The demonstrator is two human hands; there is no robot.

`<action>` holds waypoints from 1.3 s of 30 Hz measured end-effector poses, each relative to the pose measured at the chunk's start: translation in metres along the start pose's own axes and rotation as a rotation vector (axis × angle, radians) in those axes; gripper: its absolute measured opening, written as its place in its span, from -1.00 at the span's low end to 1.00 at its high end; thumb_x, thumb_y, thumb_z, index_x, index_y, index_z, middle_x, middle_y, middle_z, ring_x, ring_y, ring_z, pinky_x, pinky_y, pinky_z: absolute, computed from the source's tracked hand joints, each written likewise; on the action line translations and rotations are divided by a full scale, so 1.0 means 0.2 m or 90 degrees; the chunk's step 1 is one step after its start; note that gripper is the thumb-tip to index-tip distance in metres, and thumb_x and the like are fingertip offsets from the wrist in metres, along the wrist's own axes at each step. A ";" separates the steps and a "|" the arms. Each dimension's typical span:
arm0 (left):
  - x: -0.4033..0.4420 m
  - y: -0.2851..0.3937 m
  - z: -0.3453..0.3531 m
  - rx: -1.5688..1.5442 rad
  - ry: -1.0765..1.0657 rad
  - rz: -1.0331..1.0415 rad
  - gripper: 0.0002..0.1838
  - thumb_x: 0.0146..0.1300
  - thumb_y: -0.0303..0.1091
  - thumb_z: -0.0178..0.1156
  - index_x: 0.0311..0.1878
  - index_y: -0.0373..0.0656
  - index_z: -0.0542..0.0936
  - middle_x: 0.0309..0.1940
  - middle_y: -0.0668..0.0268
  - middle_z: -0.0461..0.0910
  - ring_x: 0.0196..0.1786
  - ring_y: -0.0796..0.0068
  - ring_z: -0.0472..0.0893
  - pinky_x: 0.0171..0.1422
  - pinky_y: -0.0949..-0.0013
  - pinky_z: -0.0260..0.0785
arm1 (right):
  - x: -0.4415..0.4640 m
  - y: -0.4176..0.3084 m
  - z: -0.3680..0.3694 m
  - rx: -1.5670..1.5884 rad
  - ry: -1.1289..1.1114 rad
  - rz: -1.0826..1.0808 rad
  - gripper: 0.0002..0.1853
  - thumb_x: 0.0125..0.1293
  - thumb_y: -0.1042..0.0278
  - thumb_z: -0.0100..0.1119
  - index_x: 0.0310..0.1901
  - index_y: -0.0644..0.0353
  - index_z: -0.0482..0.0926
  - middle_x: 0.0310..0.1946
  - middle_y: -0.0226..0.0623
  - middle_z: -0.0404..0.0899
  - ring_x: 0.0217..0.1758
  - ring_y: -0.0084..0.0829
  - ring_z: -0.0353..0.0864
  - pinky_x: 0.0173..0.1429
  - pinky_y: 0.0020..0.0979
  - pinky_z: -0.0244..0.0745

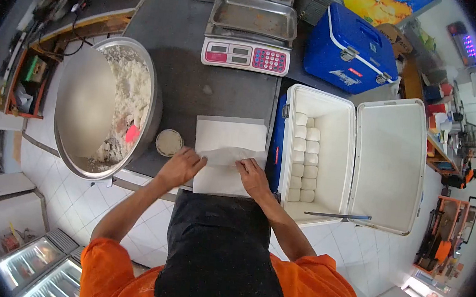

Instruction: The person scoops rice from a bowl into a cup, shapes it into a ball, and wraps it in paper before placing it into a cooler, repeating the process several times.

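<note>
A stack of white paper sheets (230,132) lies on the dark table in front of me. My left hand (181,167) pinches the left edge of a thin, translucent sheet (223,156) lifted off the stack. At that sheet's right side, my right hand (253,176) has its fingertips closed on it. Left of the stack, close to my left hand, stands a small round container (169,142) filled with something white. Farther left, a big metal pot (153,98) holds what looks like cooked rice (129,77), with a pink utensil (132,133) stuck in it.
An open white-lined cooler (331,151) stands at the right, holding rows of white wrapped packets (305,157). Its lid (389,162) is swung out rightward. A closed blue cooler (351,51) sits behind. At the table's back is a digital scale (245,57) carrying metal trays (254,17).
</note>
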State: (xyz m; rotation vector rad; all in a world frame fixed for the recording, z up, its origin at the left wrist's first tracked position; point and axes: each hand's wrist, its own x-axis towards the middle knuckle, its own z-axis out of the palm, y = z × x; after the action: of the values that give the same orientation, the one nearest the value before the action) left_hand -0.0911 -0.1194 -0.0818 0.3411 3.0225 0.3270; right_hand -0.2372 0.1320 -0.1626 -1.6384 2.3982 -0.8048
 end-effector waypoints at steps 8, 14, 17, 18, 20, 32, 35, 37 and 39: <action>0.33 0.31 0.27 -0.218 0.229 0.025 -0.54 0.17 -0.51 0.15 0.18 -0.37 0.47 0.10 -0.06 0.52 0.19 -0.06 0.50 0.33 -0.03 0.35 | 0.00 0.02 0.04 -0.029 0.003 0.020 -0.76 0.20 0.56 0.18 -0.09 0.36 0.63 -0.06 -0.13 0.57 0.01 -0.14 0.58 0.02 -0.24 0.60; 0.33 0.38 0.43 -0.234 0.284 -0.078 -0.53 0.17 -0.55 0.19 0.16 -0.51 0.41 0.13 -0.13 0.48 0.25 -0.13 0.45 0.38 0.01 0.34 | 0.12 0.02 -0.13 0.169 -0.008 0.122 -0.83 0.24 0.48 0.20 -0.16 0.30 0.67 -0.05 -0.13 0.63 0.02 -0.17 0.62 0.01 -0.20 0.58; 0.33 0.37 0.50 -0.194 0.306 -0.093 -0.53 0.19 -0.53 0.23 0.15 -0.49 0.41 0.11 -0.13 0.49 0.23 -0.12 0.46 0.37 0.03 0.35 | 0.19 0.08 -0.18 0.200 -0.122 0.140 -0.83 0.30 0.39 0.16 -0.21 0.27 0.68 -0.09 -0.15 0.64 0.02 -0.14 0.61 0.05 -0.19 0.57; 0.33 0.36 0.51 -0.146 0.318 -0.076 -0.54 0.20 -0.50 0.24 0.15 -0.47 0.42 0.11 -0.10 0.50 0.23 -0.10 0.46 0.36 0.04 0.36 | 0.21 0.09 -0.20 0.167 -0.218 0.115 -0.79 0.35 0.32 0.12 -0.21 0.26 0.67 -0.13 -0.15 0.64 0.02 -0.10 0.60 0.08 -0.17 0.56; 0.31 0.35 0.53 -0.168 0.312 -0.085 -0.53 0.19 -0.49 0.26 0.16 -0.46 0.43 0.10 -0.08 0.50 0.23 -0.09 0.46 0.36 0.05 0.36 | 0.19 0.05 -0.21 0.114 -0.208 0.072 -0.78 0.35 0.29 0.12 -0.23 0.26 0.67 -0.15 -0.15 0.64 0.01 -0.10 0.60 0.08 -0.17 0.57; 0.29 0.24 0.53 -0.132 0.239 -0.028 -0.49 0.13 -0.46 0.34 0.11 -0.46 0.40 0.05 -0.09 0.46 0.15 -0.14 0.45 0.30 0.03 0.36 | 0.19 -0.01 -0.23 0.162 -0.070 0.138 -0.62 0.22 0.26 0.36 -0.04 0.29 0.51 -0.02 -0.07 0.47 0.11 -0.05 0.51 0.18 -0.16 0.45; 0.23 0.18 0.62 -0.161 0.226 -0.077 -0.51 0.13 -0.47 0.33 0.08 -0.47 0.40 0.04 -0.11 0.45 0.16 -0.13 0.44 0.28 0.02 0.36 | 0.09 0.07 -0.08 0.130 -0.145 0.151 -0.45 0.11 0.33 0.45 0.09 0.27 0.43 0.02 -0.06 0.44 0.14 -0.03 0.49 0.22 -0.15 0.43; 0.18 0.16 0.63 -0.230 0.211 -0.133 -0.50 0.14 -0.47 0.32 0.12 -0.42 0.39 0.08 -0.09 0.44 0.16 -0.14 0.43 0.28 0.02 0.37 | 0.03 0.09 -0.06 0.100 -0.149 0.159 -0.49 0.13 0.35 0.41 0.08 0.29 0.45 0.01 -0.05 0.45 0.14 -0.02 0.49 0.19 -0.14 0.45; 0.18 0.14 0.62 -0.227 0.202 -0.138 -0.56 0.16 -0.47 0.30 0.09 -0.37 0.45 0.06 -0.07 0.48 0.14 -0.12 0.46 0.25 0.02 0.39 | -0.03 0.14 0.02 0.068 -0.152 0.171 -0.53 0.15 0.36 0.38 0.07 0.30 0.47 0.01 -0.04 0.46 0.14 -0.02 0.49 0.17 -0.14 0.47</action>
State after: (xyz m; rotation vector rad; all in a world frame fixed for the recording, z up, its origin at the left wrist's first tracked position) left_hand -0.1068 -0.0594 -0.1975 -0.0735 3.1656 0.9646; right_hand -0.2568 0.1431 -0.1817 -1.2581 2.2960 -0.6388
